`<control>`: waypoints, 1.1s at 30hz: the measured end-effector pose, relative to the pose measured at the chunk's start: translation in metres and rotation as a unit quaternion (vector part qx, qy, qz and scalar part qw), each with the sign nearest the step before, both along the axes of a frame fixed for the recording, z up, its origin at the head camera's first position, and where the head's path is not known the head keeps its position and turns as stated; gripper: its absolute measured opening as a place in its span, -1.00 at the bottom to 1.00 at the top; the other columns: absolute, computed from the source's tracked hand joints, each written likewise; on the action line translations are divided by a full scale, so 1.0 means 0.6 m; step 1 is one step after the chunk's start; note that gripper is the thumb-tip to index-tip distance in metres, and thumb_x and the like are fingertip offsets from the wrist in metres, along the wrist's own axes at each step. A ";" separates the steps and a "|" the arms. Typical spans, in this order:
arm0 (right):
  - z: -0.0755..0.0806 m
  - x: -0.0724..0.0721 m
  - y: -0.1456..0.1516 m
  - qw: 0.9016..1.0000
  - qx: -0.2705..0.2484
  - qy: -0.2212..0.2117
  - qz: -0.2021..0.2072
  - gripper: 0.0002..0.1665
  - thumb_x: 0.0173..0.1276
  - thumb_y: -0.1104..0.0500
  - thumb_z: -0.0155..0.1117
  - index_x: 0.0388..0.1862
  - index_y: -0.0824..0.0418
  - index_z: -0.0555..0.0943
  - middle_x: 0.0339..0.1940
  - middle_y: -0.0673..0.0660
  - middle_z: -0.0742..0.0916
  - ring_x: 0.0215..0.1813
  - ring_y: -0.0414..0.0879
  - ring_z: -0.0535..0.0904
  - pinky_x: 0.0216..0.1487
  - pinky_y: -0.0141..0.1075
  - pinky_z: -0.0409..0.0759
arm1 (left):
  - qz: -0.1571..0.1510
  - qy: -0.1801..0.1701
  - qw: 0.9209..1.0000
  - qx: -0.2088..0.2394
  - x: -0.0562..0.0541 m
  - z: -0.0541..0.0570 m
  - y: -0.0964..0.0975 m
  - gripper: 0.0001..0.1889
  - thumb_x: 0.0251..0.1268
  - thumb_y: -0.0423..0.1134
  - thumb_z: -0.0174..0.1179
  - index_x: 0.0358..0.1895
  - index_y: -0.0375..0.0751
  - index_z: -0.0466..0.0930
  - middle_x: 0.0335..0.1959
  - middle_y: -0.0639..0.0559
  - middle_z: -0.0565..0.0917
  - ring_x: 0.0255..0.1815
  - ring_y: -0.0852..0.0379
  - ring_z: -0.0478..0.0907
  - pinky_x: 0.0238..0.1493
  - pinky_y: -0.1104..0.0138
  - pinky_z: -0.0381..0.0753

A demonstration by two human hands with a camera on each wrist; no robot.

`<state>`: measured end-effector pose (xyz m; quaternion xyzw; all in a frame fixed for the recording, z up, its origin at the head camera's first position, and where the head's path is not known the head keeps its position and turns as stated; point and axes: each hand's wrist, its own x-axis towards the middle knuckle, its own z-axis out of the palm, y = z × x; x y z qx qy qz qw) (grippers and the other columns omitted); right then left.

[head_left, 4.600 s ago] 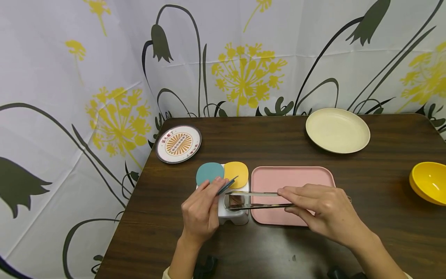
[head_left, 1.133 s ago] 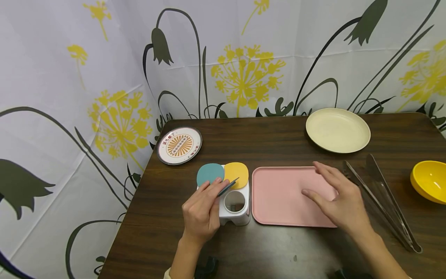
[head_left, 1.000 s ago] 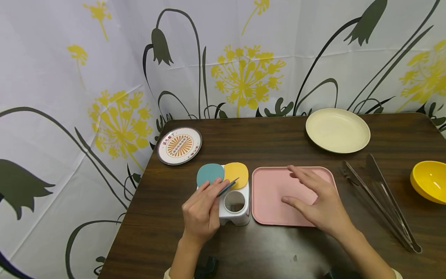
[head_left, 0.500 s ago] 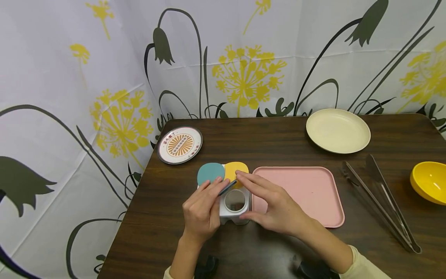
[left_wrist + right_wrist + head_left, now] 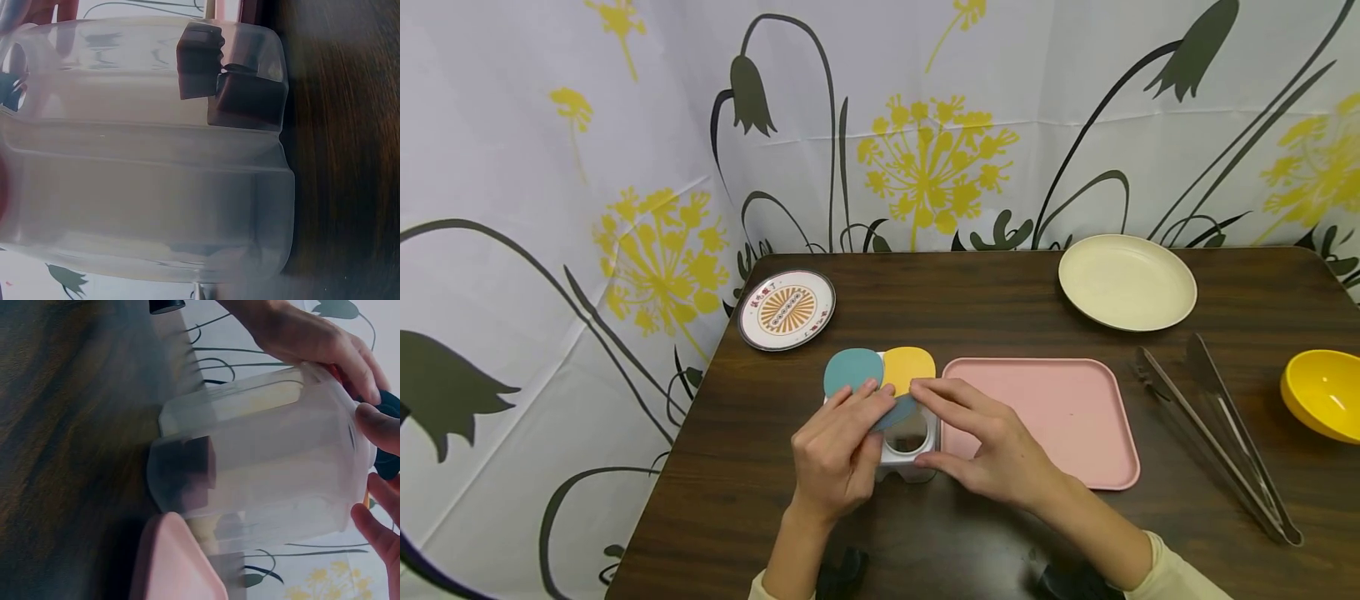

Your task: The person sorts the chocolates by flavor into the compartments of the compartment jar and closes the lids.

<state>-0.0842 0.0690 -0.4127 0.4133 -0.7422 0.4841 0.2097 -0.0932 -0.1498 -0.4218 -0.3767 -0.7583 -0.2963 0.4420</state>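
Both hands are at a translucent multi-compartment container point(image 5: 912, 474). Teal point(image 5: 853, 372) and yellow point(image 5: 910, 367) lids cover its far compartments. My left hand point(image 5: 830, 458) holds a blue lid point(image 5: 895, 412), tilted over the round opening at the near right. My right hand point(image 5: 988, 437) reaches around that corner, fingers extended: its fingertips are right at the lid's edge, and the thumb is at the front rim. Through the wall in the left wrist view, dark brown blocks point(image 5: 247, 100), one with a ridged edge, lie at the bottom of the container.
A pink tray point(image 5: 1045, 425) sits right beside the container. Metal tongs point(image 5: 1285, 529) lie to its right, with a yellow bowl point(image 5: 1326, 396) beyond. At the back are a cream plate point(image 5: 1127, 282) and a patterned plate point(image 5: 786, 311). A floral cloth point(image 5: 1037, 125) hangs behind the table.
The tongs, earlier in the right hand at the opening, now lie right of the tray. The right hand came back leftward to the container. The blue lid has swung lower, showing its top face.
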 end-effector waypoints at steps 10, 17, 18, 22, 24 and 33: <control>-0.014 0.002 0.004 0.999 -0.005 0.048 -0.004 -0.34 0.02 0.24 0.60 0.16 0.28 0.63 0.14 0.19 0.66 0.09 0.02 0.64 0.05 -0.30 0.60 | -0.021 -0.005 1.000 -0.009 0.000 -0.002 -0.003 -0.55 0.30 0.03 0.01 -0.10 -0.23 0.73 -0.08 -0.12 0.74 -0.04 -0.12 0.69 0.06 0.00 0.58; -0.019 0.005 0.005 0.996 0.001 0.084 -0.017 -0.48 0.14 0.17 0.54 0.10 0.25 0.68 0.12 0.21 0.69 0.06 0.02 0.67 -0.01 -0.30 0.63 | -0.016 -0.006 1.000 -0.009 0.001 -0.003 -0.003 -0.56 0.40 0.02 -0.03 -0.14 -0.22 0.75 -0.08 -0.11 0.74 -0.03 -0.12 0.69 0.09 0.01 0.57; -0.019 0.005 0.005 0.995 0.003 0.093 -0.022 -0.50 0.15 0.15 0.53 0.09 0.25 0.69 0.11 0.20 0.69 0.06 0.02 0.68 -0.02 -0.30 0.63 | -0.015 -0.008 1.000 -0.008 0.001 -0.003 -0.003 -0.57 0.41 0.01 -0.03 -0.14 -0.22 0.75 -0.08 -0.10 0.74 -0.03 -0.12 0.69 0.10 0.02 0.56; -0.019 0.005 0.005 0.991 0.006 0.129 -0.039 -0.53 0.15 0.13 0.53 0.05 0.22 0.71 0.07 0.20 0.71 0.05 0.05 0.67 0.01 -0.24 0.63 | -0.012 -0.015 1.000 -0.006 0.001 -0.004 -0.002 -0.58 0.43 -0.01 -0.02 -0.15 -0.22 0.76 -0.08 -0.10 0.74 -0.02 -0.11 0.68 0.12 0.03 0.55; -0.019 0.004 0.005 0.990 0.008 0.139 -0.038 -0.55 0.15 0.13 0.53 0.03 0.23 0.72 0.06 0.20 0.72 0.06 0.08 0.67 0.06 -0.20 0.61 | -0.013 -0.018 1.000 -0.004 0.001 -0.005 -0.002 -0.59 0.43 -0.02 -0.02 -0.15 -0.23 0.76 -0.07 -0.10 0.74 -0.01 -0.11 0.68 0.13 0.03 0.54; -0.015 0.003 0.003 0.987 0.016 0.157 -0.014 -0.62 0.13 0.20 0.54 -0.05 0.25 0.74 -0.02 0.18 0.75 0.05 0.06 0.68 0.13 -0.16 0.57 | -0.006 -0.023 1.000 0.006 0.003 -0.005 0.001 -0.69 0.35 -0.09 0.13 -0.20 -0.24 0.78 -0.09 -0.09 0.75 -0.03 -0.09 0.69 0.11 0.05 0.56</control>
